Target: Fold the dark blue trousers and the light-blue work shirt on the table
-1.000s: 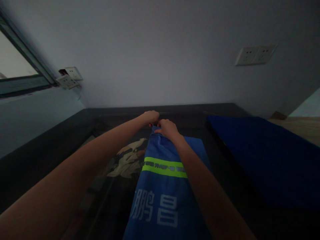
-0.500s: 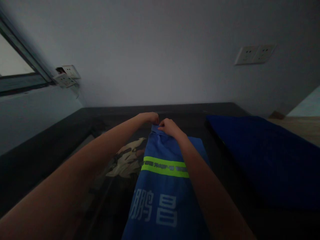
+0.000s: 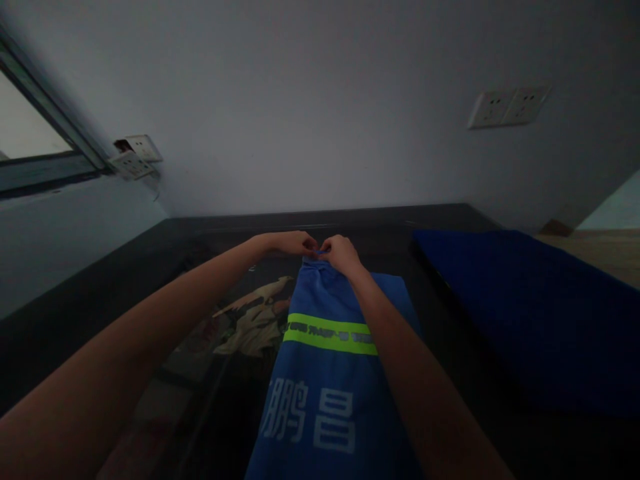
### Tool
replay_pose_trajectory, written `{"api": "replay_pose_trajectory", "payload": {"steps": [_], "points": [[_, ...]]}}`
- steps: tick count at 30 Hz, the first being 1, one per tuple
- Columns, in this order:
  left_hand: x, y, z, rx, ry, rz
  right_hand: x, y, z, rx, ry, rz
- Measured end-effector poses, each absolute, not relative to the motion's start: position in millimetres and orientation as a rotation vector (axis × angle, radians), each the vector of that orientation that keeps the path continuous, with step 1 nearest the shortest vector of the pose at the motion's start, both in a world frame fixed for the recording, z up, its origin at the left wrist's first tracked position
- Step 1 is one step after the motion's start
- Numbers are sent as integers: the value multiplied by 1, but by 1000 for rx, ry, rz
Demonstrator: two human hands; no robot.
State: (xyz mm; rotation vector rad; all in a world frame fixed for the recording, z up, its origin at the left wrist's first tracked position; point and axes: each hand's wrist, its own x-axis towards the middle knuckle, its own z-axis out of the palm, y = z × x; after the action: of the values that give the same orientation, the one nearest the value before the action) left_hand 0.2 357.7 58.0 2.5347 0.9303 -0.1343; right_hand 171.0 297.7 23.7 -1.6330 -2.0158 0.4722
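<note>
A blue work garment [image 3: 320, 373] lies folded lengthwise on the dark tabletop, with a yellow-green reflective band and large pale characters facing up. At its far end, by what looks like the collar, my left hand [image 3: 303, 244] pinches the cloth from the left. Close beside it, my right hand [image 3: 340, 252] pinches the same edge from the right. A small bit of blue cloth shows between the two sets of fingertips. My right forearm passes over the garment's right side and hides part of it.
A dark blue padded slab or folded cloth [image 3: 525, 313] lies to the right. The dark table [image 3: 225, 225] meets a pale wall at the back. Left of the garment, a picture of pale figures [image 3: 257, 323] shows on the surface. Wall sockets [image 3: 510, 107] sit at right, and a loose socket [image 3: 131, 163] hangs at left.
My left hand has shifted slightly down and its fingers now meet the right hand's fingertips at the collar end. The cloth edge there is gathered between them. The rest of the garment lies unchanged.
</note>
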Motion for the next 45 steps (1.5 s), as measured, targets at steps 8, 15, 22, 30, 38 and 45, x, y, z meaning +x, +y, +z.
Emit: {"api": "replay_pose_trajectory", "payload": {"steps": [8, 15, 22, 30, 38, 45], "points": [[7, 362, 41, 2644, 1089, -17, 179, 302, 19, -1651, -1899, 555], [11, 358, 20, 2649, 1299, -17, 190, 308, 12, -1819, -1906, 626], [8, 358, 13, 2591, 1247, 16, 187, 308, 4, -1818, -1878, 666], [5, 364, 24, 2453, 1114, 210, 190, 311, 12, -1703, -1863, 734], [10, 361, 22, 2318, 1080, 391, 188, 308, 13, -1705, -1837, 703], [10, 363, 20, 2353, 1087, 399, 187, 309, 12, -1695, -1834, 753]]}}
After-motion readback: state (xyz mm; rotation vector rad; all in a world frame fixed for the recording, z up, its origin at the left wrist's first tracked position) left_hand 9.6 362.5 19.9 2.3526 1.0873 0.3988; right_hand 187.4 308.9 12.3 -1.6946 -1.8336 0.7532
